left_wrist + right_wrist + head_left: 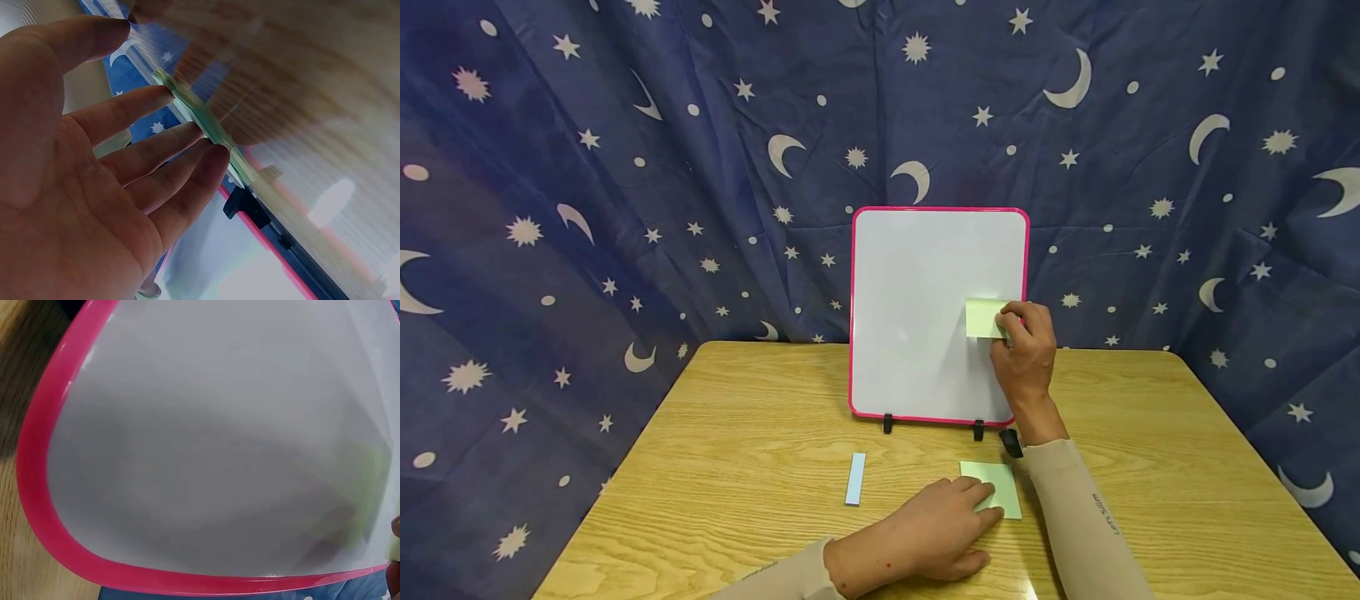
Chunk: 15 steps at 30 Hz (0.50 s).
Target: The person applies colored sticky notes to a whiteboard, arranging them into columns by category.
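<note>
My right hand (1027, 350) is pinching a note (981, 318) at the right side of the whiteboard (910, 317), placement seemingly unfinished; my loosely spread left hand (936, 533) is touching the pad (1006, 482) before it.

We see a whiteboard (206, 444) with a pink rim (32, 462) filling most of the frame, wood-grain tabletop (11, 506) down the left edge and blue cloth (353, 589) along the bottom. At lower right, the right hand (394, 579) pinches pale green paper (395, 550), mirrored hazily in the board.

Shows moon-and-star-patterned navy curtain (880, 117) at twelve o'clock, pale-green note (981, 318) at three, pale-green pad (1006, 498) at five, light-blue strip (855, 480) at six.
</note>
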Each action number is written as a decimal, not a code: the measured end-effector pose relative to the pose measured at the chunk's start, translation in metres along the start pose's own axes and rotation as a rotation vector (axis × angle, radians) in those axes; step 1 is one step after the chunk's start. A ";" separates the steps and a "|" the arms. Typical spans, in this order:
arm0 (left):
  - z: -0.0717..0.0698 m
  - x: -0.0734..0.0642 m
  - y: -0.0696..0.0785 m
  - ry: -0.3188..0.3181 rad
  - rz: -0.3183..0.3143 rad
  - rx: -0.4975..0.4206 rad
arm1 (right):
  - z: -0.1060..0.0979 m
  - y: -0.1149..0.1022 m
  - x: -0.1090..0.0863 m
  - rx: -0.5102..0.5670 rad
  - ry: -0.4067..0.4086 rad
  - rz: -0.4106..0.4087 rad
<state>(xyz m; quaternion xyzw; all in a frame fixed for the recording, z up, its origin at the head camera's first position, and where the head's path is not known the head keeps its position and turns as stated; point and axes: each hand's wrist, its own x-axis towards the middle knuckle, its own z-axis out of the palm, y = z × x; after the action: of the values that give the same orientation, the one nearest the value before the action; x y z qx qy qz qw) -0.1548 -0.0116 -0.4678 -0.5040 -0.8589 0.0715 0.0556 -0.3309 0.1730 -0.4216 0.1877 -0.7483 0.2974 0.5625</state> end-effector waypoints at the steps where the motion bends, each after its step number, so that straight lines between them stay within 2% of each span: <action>1: 0.000 0.000 0.000 0.000 0.000 0.001 | 0.000 0.000 0.000 0.000 0.001 0.000; 15: 0.003 0.000 -0.001 0.009 0.007 -0.001 | 0.003 0.003 -0.003 -0.006 -0.005 0.018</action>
<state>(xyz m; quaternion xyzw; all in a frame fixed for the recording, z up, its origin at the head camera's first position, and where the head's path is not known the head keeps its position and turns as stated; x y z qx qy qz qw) -0.1561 -0.0120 -0.4701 -0.5075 -0.8569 0.0689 0.0590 -0.3341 0.1732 -0.4260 0.1802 -0.7523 0.2997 0.5584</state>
